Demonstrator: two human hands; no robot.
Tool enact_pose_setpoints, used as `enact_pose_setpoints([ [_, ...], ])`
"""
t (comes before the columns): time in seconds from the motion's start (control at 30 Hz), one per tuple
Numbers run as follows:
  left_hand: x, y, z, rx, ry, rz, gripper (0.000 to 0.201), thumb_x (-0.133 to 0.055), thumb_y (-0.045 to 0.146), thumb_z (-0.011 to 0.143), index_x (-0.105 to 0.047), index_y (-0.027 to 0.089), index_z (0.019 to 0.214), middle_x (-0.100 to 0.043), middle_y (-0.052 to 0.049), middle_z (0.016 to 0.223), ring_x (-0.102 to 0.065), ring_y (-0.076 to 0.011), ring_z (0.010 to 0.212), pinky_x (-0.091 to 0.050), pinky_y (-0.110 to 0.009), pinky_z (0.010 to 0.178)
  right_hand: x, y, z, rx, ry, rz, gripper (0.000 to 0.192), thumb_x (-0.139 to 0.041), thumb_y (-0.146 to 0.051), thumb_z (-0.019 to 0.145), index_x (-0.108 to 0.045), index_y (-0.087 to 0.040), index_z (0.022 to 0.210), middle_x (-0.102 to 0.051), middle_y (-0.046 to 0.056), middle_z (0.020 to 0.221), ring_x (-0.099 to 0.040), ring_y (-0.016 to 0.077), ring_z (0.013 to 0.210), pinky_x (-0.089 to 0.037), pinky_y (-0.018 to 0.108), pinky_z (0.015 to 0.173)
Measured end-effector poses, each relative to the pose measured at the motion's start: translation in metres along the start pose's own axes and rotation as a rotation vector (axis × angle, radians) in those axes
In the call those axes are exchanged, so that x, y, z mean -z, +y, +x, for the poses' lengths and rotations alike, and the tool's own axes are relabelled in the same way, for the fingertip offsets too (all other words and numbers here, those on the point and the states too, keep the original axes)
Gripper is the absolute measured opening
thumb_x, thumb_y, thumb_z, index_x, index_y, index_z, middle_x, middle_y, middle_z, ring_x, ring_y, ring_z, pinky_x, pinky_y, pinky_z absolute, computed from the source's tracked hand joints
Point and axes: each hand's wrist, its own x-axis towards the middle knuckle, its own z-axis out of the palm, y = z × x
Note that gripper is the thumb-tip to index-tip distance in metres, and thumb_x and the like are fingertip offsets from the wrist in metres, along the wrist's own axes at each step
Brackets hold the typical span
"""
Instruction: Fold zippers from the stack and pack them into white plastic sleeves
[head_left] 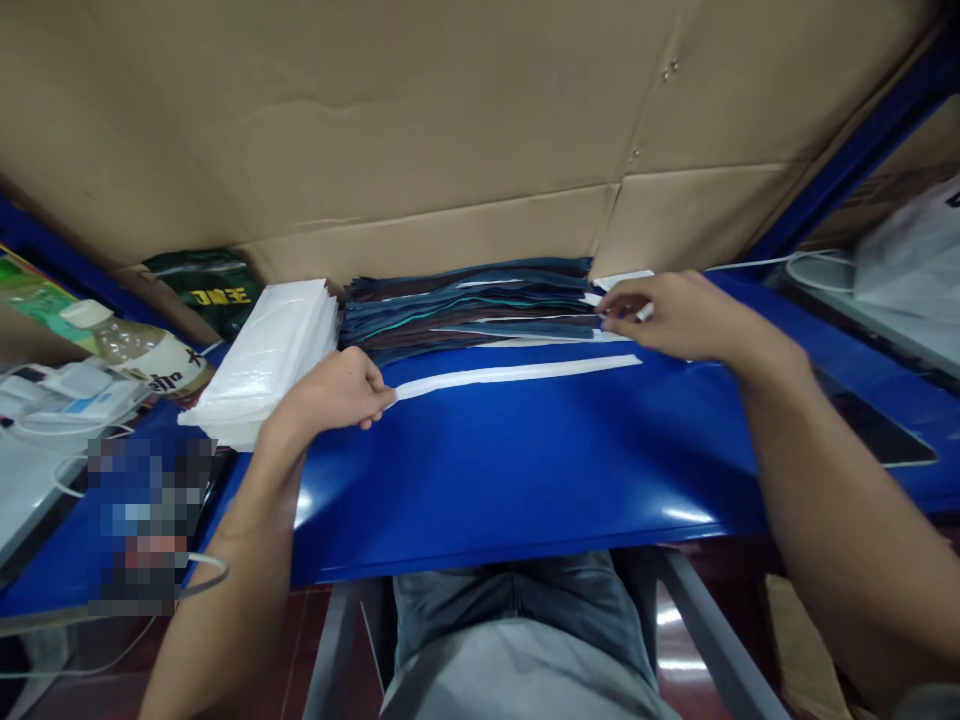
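Note:
A long, narrow white strip [517, 373] lies nearly straight across the blue table. My left hand [349, 388] is closed, pinching its left end between thumb and fingers. Behind it is a flat pile of dark teal and brown strips [465, 300], with a few white ones among them. At the pile's right end, my right hand [660, 312] is closed with its fingertips together. White material shows at those fingertips and beside the palm; it looks like the end of another strip, mostly hidden by the fingers.
A stack of white plastic-wrapped packets [274, 335] stands left of the pile. Beyond are a bottle [139, 345] and a dark green bag [206, 290]. Cardboard [420, 110] walls the back. A dark flat device [874, 425] lies at the right, near a white bag [911, 250].

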Motion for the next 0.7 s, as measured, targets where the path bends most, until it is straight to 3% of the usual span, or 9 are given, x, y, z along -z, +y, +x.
enact_pose_setpoints([
  [0.07, -0.007, 0.002, 0.003, -0.031, 0.008, -0.005, 0.035, -0.075, 0.041, 0.086, -0.073, 0.028, 0.054, -0.072, -0.002, 0.055, -0.07, -0.0188, 0.05, -0.056, -0.029, 0.055, -0.027, -0.041, 0.009, 0.095, -0.131, -0.027, 0.02, -0.071, -0.033, 0.101, -0.084, -0.026, 0.114, -0.085, 0.007, 0.113, -0.079, 0.0305, 0.099, -0.061, 0.047, 0.091],
  [0.13, -0.01, 0.0, 0.005, -0.004, 0.046, 0.038, 0.04, -0.075, 0.047, 0.089, -0.072, 0.028, 0.054, -0.07, -0.002, 0.053, -0.069, -0.019, 0.049, -0.055, -0.03, 0.055, -0.053, -0.067, 0.015, 0.269, -0.277, 0.022, 0.027, -0.062, -0.028, 0.105, -0.085, -0.025, 0.121, -0.082, 0.008, 0.131, -0.077, 0.0313, 0.118, -0.06, 0.048, 0.103],
  [0.23, -0.011, -0.005, 0.009, 0.076, 0.272, 0.164, 0.035, -0.077, 0.051, 0.092, -0.077, 0.027, 0.067, -0.076, -0.004, 0.065, -0.073, -0.0233, 0.062, -0.057, -0.035, 0.065, -0.078, -0.075, 0.016, 0.373, -0.335, 0.052, 0.034, -0.056, -0.022, 0.108, -0.085, -0.024, 0.126, -0.08, 0.01, 0.137, -0.074, 0.0325, 0.128, -0.058, 0.051, 0.11],
  [0.3, -0.011, -0.007, 0.014, 0.101, 0.457, 0.214, 0.021, -0.077, 0.045, 0.095, -0.081, 0.026, 0.086, -0.082, -0.007, 0.082, -0.077, -0.0278, 0.078, -0.06, -0.039, 0.077, -0.084, -0.071, 0.016, 0.385, -0.326, 0.047, 0.034, -0.057, -0.021, 0.108, -0.085, -0.024, 0.127, -0.081, 0.01, 0.135, -0.074, 0.0322, 0.126, -0.059, 0.052, 0.109],
  [0.37, -0.008, -0.007, 0.02, 0.104, 0.541, 0.256, 0.018, -0.075, 0.036, 0.096, -0.082, 0.024, 0.109, -0.084, -0.011, 0.102, -0.078, -0.0319, 0.094, -0.061, -0.044, 0.089, -0.085, -0.069, 0.015, 0.396, -0.326, 0.023, 0.034, -0.056, -0.021, 0.109, -0.085, -0.024, 0.128, -0.081, 0.01, 0.134, -0.074, 0.0316, 0.125, -0.059, 0.051, 0.11],
  [0.53, 0.012, -0.004, 0.047, 0.138, 0.551, 0.459, 0.039, -0.063, 0.025, 0.103, -0.072, 0.018, 0.14, -0.073, -0.023, 0.139, -0.072, -0.0417, 0.119, -0.057, -0.053, 0.102, -0.084, -0.072, 0.013, 0.411, -0.299, 0.039, 0.032, -0.06, -0.025, 0.11, -0.083, -0.025, 0.132, -0.078, 0.01, 0.14, -0.073, 0.0319, 0.13, -0.058, 0.051, 0.113],
  [0.7, 0.029, 0.0, 0.078, 0.168, 0.426, 0.564, 0.044, -0.064, 0.018, 0.099, -0.075, 0.021, 0.141, -0.073, -0.021, 0.14, -0.071, -0.0421, 0.12, -0.056, -0.051, 0.101, -0.085, -0.07, 0.012, 0.422, -0.305, 0.035, 0.032, -0.059, -0.027, 0.111, -0.08, -0.023, 0.135, -0.077, 0.012, 0.142, -0.072, 0.0313, 0.131, -0.058, 0.05, 0.114],
])
